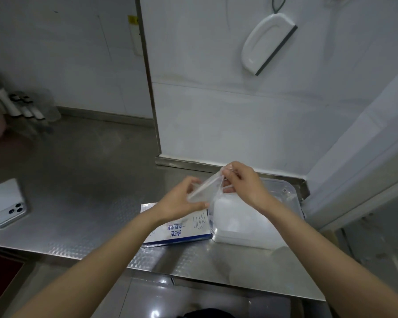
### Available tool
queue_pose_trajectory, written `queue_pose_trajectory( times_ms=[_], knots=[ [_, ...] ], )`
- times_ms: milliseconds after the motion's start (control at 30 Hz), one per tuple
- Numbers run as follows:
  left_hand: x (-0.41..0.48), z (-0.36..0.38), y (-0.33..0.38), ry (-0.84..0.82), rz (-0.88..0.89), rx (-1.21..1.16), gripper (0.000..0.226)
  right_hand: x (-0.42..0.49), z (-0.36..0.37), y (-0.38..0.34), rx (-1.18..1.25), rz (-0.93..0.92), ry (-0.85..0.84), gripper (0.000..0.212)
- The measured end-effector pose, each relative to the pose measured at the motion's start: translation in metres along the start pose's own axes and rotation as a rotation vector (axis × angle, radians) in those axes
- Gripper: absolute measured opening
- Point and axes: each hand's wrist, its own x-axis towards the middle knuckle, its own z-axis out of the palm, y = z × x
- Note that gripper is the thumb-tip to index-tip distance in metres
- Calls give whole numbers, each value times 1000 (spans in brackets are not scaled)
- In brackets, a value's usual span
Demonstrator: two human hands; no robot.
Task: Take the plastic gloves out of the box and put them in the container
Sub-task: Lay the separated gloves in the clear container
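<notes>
I see a white phone lying camera side up at the left of the steel counter, towards its near edge. At the far left, by the wall, stand clear jars holding white sticks, too blurred for me to name. A white squeegee with a dark blade hangs tilted on the far wall to the right, and a small yellow label sits left of it.

- Your left hand and right hand, near the middle of the frame, are both bare.
- Your left forearm is uncovered along the whole stretch that shows, down to the lower left corner of the frame.
- Your right forearm is just as uncovered, down to the lower right edge.
- A small patch of dark cloth shows at the bottom centre edge; whether it is your clothing cannot be told.
</notes>
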Motion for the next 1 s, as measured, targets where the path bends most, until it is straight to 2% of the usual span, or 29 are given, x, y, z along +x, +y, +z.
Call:
queue_pose_trajectory(
  times_ms=[67,100,133,167,233,267,400,533,600,700,733,800,867,900,933,1000],
  knots=[
    [1,6,6,46,31,29,12,-3,-4,0,245,111,7,12],
    [1,9,9,61,27,8,9,-5,-5,4,265,122,52,5],
    [2,11,12,63,11,-17,13,-7,-8,9,160,90,112,9],
    [1,12,14,56,-9,-39,15,-10,-10,15,-37,15,145,26],
    [3,14,16,6,-46,-59,5,-19,-13,26,-435,-204,127,59],
    [4,13,15,-19,-62,-63,5,-22,-11,28,-557,-305,106,65],
    [4,13,19,-144,-88,-74,19,-25,-7,31,-843,-527,155,65],
    [6,7,19,-230,-96,-15,27,-25,-12,32,-985,-633,175,84],
    [6,4,19,-265,-98,16,32,-26,-13,32,-1041,-726,128,75],
    [6,3,23,-329,-84,67,37,-23,-10,36,-1035,-837,95,19],
    [6,2,24,-353,-80,77,35,-23,-10,34,-970,-808,79,4],
    [5,-3,25,-384,-72,76,27,-25,-11,29,-795,-595,39,18],
    [3,-13,21,-402,-92,45,10,-28,-16,28,-638,-306,13,16],
    [3,-18,17,-395,-102,44,9,-30,-20,27,-582,-211,23,14],
    [3,-22,12,-357,-119,61,11,-31,-24,30,-548,-169,44,14],
    [7,-25,3,-165,-148,122,12,-32,-30,33,-489,-122,74,14]
  ],
)
